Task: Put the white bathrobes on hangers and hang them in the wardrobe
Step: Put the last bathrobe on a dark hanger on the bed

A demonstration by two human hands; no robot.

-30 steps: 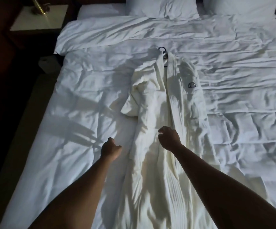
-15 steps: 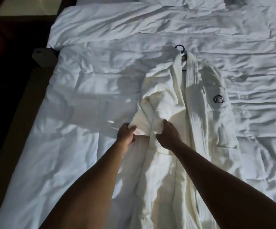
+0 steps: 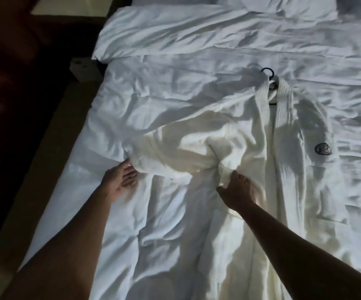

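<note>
Robe (image 3: 261,148) lies flat on bed (image 3: 153,105), hanger (image 3: 269,72) hook at collar. Left hand (image 3: 119,180) pinches the sleeve end; right hand (image 3: 236,191) grips bunched cloth at the armpit. Best to pull sleeve straight sideways, keeping the shoulder seated on hanger.

Setting: a dim bedroom, likely a hotel room. A wide bed (image 3: 153,109) fills most of the view, made up with a wrinkled white duvet (image 3: 196,33) folded back at the far end and pillows (image 3: 287,5) at the far edge. A white robe (image 3: 287,169) with a dark chest emblem (image 3: 322,149) lies on it, a hanger (image 3: 267,72) in the collar. A nightstand (image 3: 67,6) stands far left, beside dark floor (image 3: 23,169).
</note>
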